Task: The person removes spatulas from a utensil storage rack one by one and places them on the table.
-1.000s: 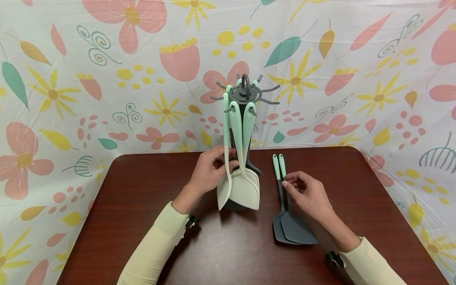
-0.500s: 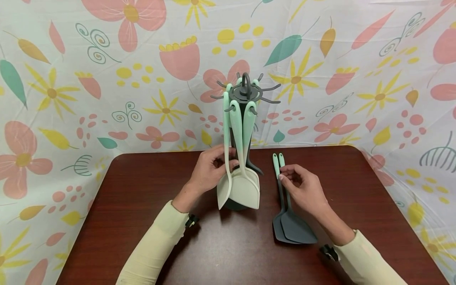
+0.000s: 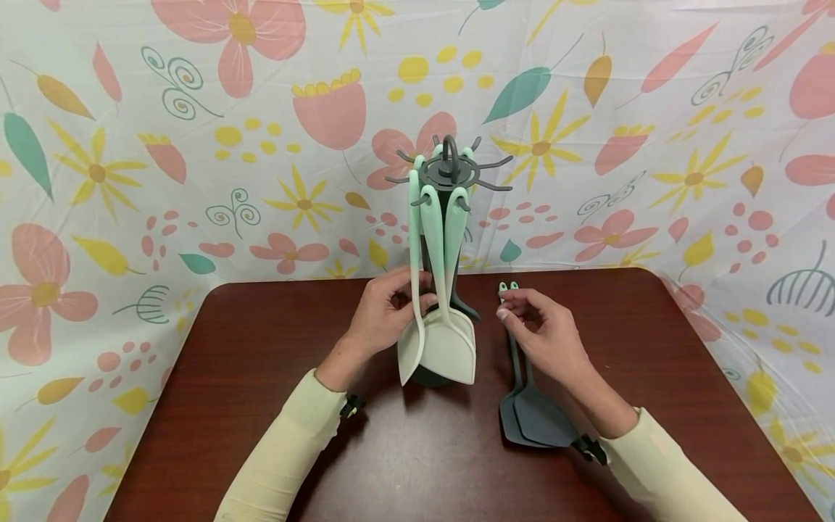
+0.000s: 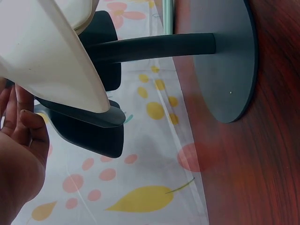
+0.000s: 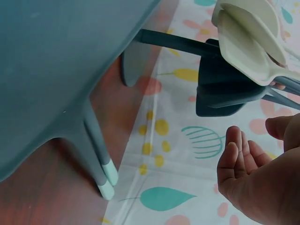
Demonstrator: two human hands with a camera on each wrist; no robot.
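Observation:
A dark grey utensil stand (image 3: 450, 172) with a ring of hooks stands at the middle of the table. Mint-handled utensils hang from it, among them a cream turner (image 3: 450, 355) and another cream utensil (image 3: 411, 359) seen edge-on. My left hand (image 3: 385, 308) reaches in behind the edge-on utensil's handle and grips the stand at its post; the contact is partly hidden. To the right, two grey turners (image 3: 544, 417) with mint handles lie overlapping on the table. Over their handles hovers my right hand (image 3: 544, 333), fingers loosely bent; in the right wrist view that hand (image 5: 253, 168) holds nothing.
The brown table (image 3: 274, 406) ends at a flower-printed cloth (image 3: 261, 167) behind it. Several bare hooks (image 3: 499, 162) stick out from the stand's right side. Darker utensils (image 4: 89, 136) hang at the stand's back, and its round base (image 4: 229, 70) rests on the table.
My right hand has slid up and leftward along the turners' handles towards their tips, the turners staying where they lie. The left hand and the stand have kept their place.

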